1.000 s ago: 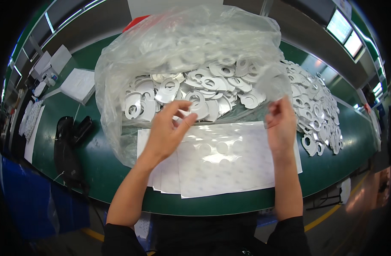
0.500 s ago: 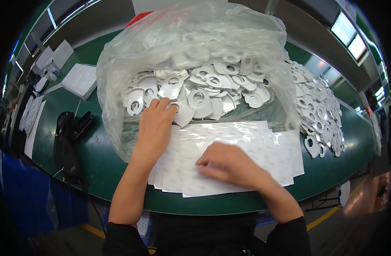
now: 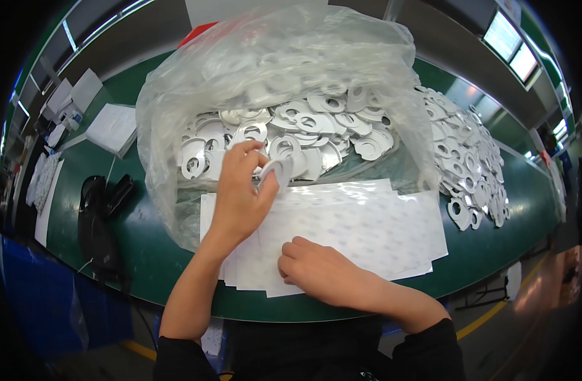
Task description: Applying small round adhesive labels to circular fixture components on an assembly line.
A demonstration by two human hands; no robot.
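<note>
Between the thumb and fingers of my left hand (image 3: pixel 243 187) is a flat white ring-shaped part (image 3: pixel 276 176), tilted up at the mouth of a clear plastic bag (image 3: pixel 170 108). Many like parts (image 3: pixel 316 124), white and silvery with a round hole, lie heaped inside that bag. My right hand (image 3: pixel 316 270) rests over the near edge of a stack of whitish, glossy sheets (image 3: pixel 361 235). Its fingers are curled together, and whatever they pinch, if anything, is hidden. Rows of faint marks show on the sheets.
A second heap of the same parts (image 3: pixel 468 159) lies on the green table (image 3: pixel 519 222) at the right. To the left are a black tool with a cord (image 3: pixel 97 222) and a white wrapped block (image 3: pixel 113 129). Blue bins (image 3: pixel 43 292) stand below the table's left edge.
My left hand has lifted a ring-shaped part off the bag's heap and moved slightly right and nearer. My right hand has drawn back left and toward me, its fingers curling in.
</note>
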